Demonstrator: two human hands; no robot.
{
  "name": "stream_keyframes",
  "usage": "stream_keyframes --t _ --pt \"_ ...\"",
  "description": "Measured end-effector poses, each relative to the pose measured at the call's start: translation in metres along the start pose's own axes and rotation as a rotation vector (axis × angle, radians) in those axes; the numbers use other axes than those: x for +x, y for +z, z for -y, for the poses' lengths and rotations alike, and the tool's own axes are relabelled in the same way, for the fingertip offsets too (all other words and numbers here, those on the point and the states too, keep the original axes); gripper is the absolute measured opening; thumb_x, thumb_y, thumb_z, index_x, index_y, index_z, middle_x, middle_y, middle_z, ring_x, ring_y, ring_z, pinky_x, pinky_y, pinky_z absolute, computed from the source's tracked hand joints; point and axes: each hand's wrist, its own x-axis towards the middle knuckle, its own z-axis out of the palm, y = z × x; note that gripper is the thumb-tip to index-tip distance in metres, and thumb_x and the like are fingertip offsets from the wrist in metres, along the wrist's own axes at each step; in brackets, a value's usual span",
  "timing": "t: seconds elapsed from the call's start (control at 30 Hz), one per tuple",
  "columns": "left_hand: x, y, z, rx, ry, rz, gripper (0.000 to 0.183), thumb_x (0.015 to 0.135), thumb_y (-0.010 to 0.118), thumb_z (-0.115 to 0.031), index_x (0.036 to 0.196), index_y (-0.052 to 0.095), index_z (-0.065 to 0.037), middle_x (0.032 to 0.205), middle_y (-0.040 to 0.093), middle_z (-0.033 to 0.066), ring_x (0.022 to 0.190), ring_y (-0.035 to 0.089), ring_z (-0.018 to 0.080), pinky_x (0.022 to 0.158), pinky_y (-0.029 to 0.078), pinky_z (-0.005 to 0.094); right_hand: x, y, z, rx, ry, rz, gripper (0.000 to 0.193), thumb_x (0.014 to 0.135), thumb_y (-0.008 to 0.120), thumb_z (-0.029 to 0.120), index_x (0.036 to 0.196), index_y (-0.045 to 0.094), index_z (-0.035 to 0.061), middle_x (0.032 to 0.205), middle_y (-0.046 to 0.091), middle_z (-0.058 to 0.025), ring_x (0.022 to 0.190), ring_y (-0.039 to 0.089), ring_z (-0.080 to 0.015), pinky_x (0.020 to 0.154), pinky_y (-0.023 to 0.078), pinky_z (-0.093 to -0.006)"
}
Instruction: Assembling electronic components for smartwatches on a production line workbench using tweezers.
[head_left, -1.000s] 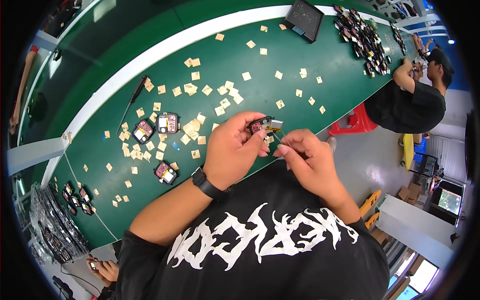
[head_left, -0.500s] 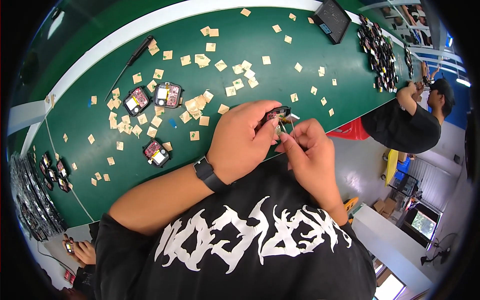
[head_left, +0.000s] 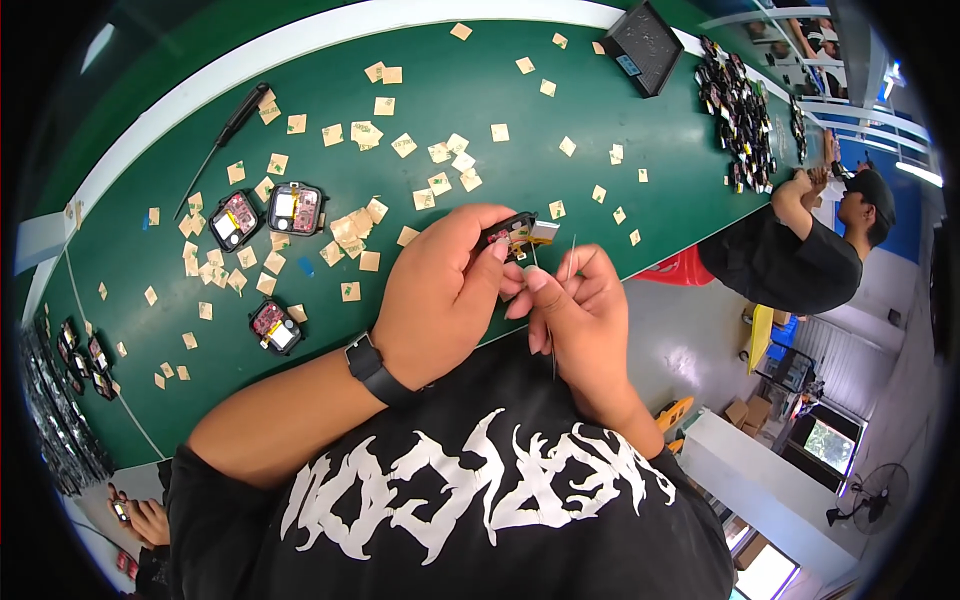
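My left hand [head_left: 440,285] is closed on a small black device housing [head_left: 497,236], with its thumb along the near side. Inside lies a reddish circuit board, and a silver battery [head_left: 544,232] sticks out at the right on yellow tape. My right hand [head_left: 582,315] pinches thin metal tweezers [head_left: 572,258] close below the housing; their tips are partly hidden by fingers. On the green table to the left lie more open devices with boards and white batteries: one device [head_left: 296,208], a second device [head_left: 235,220] beside it, and a third device [head_left: 276,326] nearer me.
Tan adhesive squares [head_left: 350,230] are scattered over the table [head_left: 330,60]. A black screwdriver [head_left: 236,122] lies far left. Beyond stand a black tray [head_left: 645,50] and a heap of devices [head_left: 738,120]. A co-worker [head_left: 800,235] sits at the right; another person's hand [head_left: 148,520] shows lower left.
The whole view has shifted, so the table's things appear farther left. The battery now stands out more plainly from the housing, and the tweezers have turned in my right hand.
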Motion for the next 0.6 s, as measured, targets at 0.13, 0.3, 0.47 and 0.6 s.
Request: stream_keyframes --t 0.13,0.3,0.47,0.6 --pt "0.001 -0.007 0.006 0.2 0.062 0.09 0.023 0.103 0.048 -0.004 0.124 0.053 0.007 0.107 0.069 0.0131 0.089 0.071 0.0158 0.077 0.057 0.0276 0.006 -0.001 -0.004 0.091 0.032 0.059 0.019 0.1 0.06 0.007 0.093 0.042 0.0064 0.074 0.069 -0.0149 0.041 0.052 -0.0086 0.036 0.034 -0.0199" --pt "0.002 -0.009 0.012 0.227 0.124 0.105 0.024 0.102 0.047 -0.001 0.125 0.052 0.007 0.108 0.068 0.0137 0.091 0.071 0.0171 0.08 0.057 0.0286 0.011 0.0 -0.007 0.297 0.072 0.052 0.019 0.099 0.061 0.004 0.092 0.043 0.0072 0.071 0.067 -0.0156 0.04 0.05 -0.0092 0.036 0.034 -0.0204" --pt "0.001 -0.007 0.009 0.131 0.094 0.076 0.024 0.102 0.047 0.0 0.124 0.053 0.008 0.108 0.068 0.0139 0.091 0.071 0.0173 0.08 0.059 0.0298 0.012 0.002 -0.012 0.26 0.012 0.023 0.019 0.099 0.06 0.003 0.092 0.042 0.0072 0.069 0.065 -0.0147 0.04 0.049 -0.0088 0.037 0.034 -0.0194" --pt "0.001 -0.008 0.008 0.112 0.024 0.071 0.024 0.101 0.048 0.0 0.122 0.056 0.01 0.107 0.068 0.0139 0.091 0.071 0.0163 0.079 0.06 0.0294 0.01 0.004 -0.014 0.107 -0.031 -0.011 0.02 0.099 0.06 0.002 0.092 0.041 0.007 0.069 0.064 -0.013 0.043 0.049 -0.0075 0.038 0.036 -0.0186"
